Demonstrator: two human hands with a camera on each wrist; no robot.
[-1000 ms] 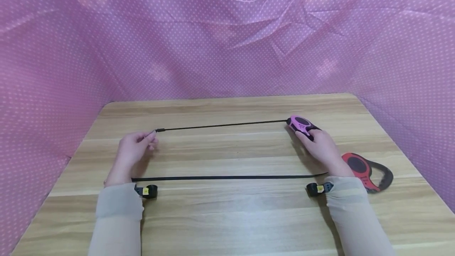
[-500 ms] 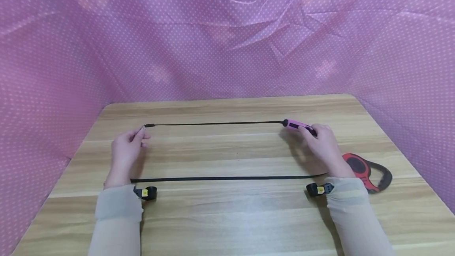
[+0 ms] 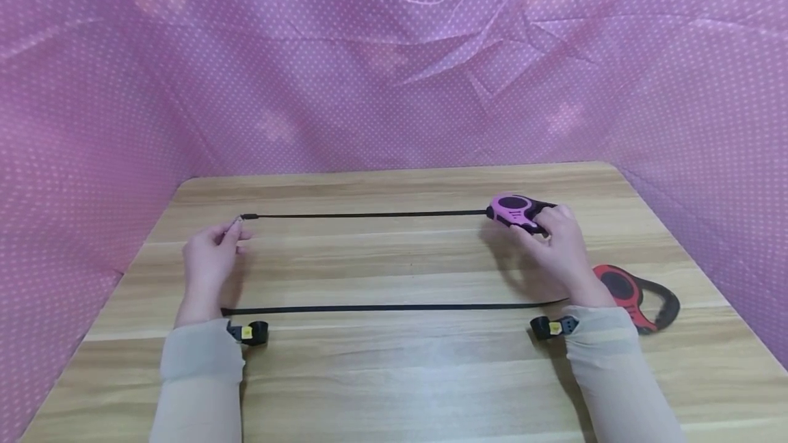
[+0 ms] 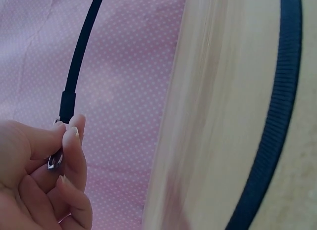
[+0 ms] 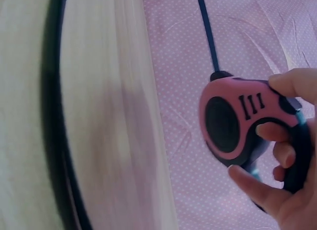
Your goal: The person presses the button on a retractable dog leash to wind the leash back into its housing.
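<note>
A pink-and-black retractable leash [image 3: 512, 209] is held by its handle in my right hand [image 3: 557, 245], above the table's far right part. From its nozzle a black strap [image 3: 369, 215] runs taut and nearly level to my left hand [image 3: 211, 258]. There, thumb and fingers pinch the metal clip [image 4: 55, 161] at the strap's end, just past a black sleeve [image 4: 67, 106]. In the right wrist view the pink casing [image 5: 247, 106] shows its flat side, with fingers through the handle loop and the thumb along the top.
A red-and-black retractable leash [image 3: 622, 292] lies on the wooden table [image 3: 406, 374] at right, partly behind my right wrist. Its black strap [image 3: 394, 307] stretches left across the table to my left wrist. Pink dotted cloth [image 3: 394, 87] surrounds the table's back and sides.
My left hand has moved left with the clip, lengthening the strap between the hands. The pink leash has tilted edge-on and then back, its flat side showing again; it sits slightly further left.
</note>
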